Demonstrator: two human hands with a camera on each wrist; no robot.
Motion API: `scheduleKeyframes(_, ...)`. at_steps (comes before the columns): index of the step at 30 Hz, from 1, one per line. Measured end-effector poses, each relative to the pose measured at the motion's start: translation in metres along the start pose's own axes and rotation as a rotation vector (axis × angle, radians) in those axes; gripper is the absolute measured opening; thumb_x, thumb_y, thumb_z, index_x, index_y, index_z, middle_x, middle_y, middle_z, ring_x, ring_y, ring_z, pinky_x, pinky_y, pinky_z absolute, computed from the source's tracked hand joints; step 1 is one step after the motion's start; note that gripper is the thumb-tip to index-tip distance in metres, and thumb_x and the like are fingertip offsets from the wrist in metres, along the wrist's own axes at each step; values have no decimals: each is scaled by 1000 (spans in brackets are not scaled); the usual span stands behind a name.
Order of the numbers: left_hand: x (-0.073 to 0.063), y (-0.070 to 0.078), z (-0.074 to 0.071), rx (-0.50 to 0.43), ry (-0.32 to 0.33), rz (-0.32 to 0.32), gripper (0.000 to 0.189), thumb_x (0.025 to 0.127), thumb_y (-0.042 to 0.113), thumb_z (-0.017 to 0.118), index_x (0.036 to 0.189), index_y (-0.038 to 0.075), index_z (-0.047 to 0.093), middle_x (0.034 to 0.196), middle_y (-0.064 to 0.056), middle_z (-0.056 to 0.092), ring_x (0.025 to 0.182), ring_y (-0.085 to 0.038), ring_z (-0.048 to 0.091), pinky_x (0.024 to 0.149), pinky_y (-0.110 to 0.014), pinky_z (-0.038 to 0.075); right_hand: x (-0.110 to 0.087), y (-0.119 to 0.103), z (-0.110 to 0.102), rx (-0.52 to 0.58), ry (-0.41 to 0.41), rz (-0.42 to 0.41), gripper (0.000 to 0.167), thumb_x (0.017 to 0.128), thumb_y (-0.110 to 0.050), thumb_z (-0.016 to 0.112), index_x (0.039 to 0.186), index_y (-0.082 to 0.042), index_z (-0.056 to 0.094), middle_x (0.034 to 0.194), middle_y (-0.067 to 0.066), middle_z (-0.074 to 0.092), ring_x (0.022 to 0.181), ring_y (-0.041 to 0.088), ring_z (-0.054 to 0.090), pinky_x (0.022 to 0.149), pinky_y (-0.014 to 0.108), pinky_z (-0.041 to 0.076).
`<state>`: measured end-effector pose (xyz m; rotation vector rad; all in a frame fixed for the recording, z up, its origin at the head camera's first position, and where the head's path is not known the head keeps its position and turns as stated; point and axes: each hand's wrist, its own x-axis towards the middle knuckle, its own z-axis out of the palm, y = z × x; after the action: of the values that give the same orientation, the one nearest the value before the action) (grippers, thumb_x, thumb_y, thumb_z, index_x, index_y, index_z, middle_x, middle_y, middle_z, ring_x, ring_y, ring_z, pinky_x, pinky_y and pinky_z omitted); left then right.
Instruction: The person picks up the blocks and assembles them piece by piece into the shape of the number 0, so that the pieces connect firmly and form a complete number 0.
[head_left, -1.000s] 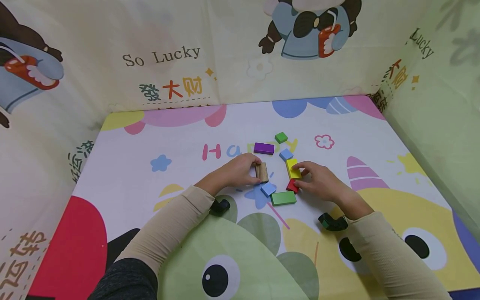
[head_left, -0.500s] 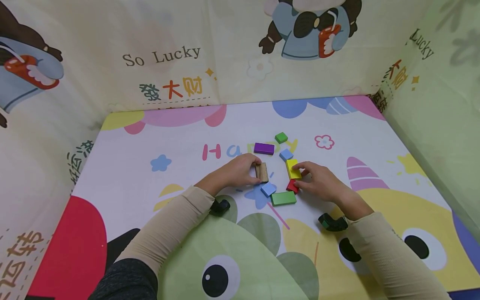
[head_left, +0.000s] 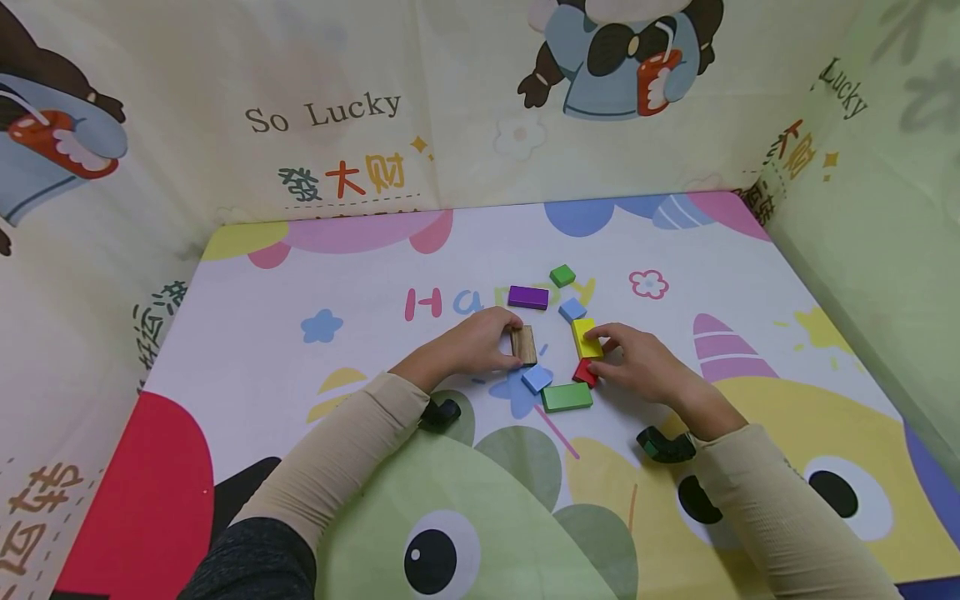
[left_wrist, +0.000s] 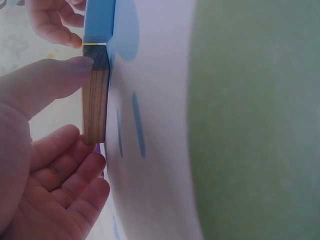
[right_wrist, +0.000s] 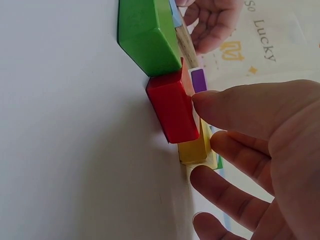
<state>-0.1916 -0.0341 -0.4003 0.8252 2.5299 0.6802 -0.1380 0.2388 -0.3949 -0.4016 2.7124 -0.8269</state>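
Observation:
My left hand [head_left: 483, 340] holds a plain wooden block [left_wrist: 95, 105] lying on the table, the thumb at its near end and a fingertip at its far end. A light blue block [head_left: 536, 379] adjoins the thumb end. My right hand [head_left: 641, 360] has its thumb on a red block [right_wrist: 172, 110] and its index fingertip on a yellow block [head_left: 586, 339], with the two blocks touching end to end. In the right wrist view, a longer green block [right_wrist: 149, 35] meets the red one. A second light blue block [head_left: 572, 309] sits just past the yellow block.
Farther back lie a purple block [head_left: 528, 297] and a small green block [head_left: 562, 275], rounding off a loose ring. The table [head_left: 375, 292] has a printed cartoon cover. Printed cloth [head_left: 465, 158] hangs behind and at both sides. Black wrist devices [head_left: 666, 445] sit below both hands.

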Motion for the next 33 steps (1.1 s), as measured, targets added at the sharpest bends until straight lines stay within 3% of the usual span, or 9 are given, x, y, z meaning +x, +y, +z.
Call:
scheduleKeyframes(15,0,0,-4,21,-14,17,66,89,28,77,142,-1,49,140,-12,52,128,-23,47,111,-34,35,0,2,0,-16,16,-21,46,92,-19,72,133,-5,57,121,19,61,108,36,57,93,54,48)
scheduleKeyframes(33,11,8,-16,16,55,46,66,90,27,75,143,-1,48,143,-13,51,135,-25,43,112,-35,34,0,0,1,4,8,-14,47,91,-19,73,133,-5,57,122,18,61,110,36,56,94,53,48)
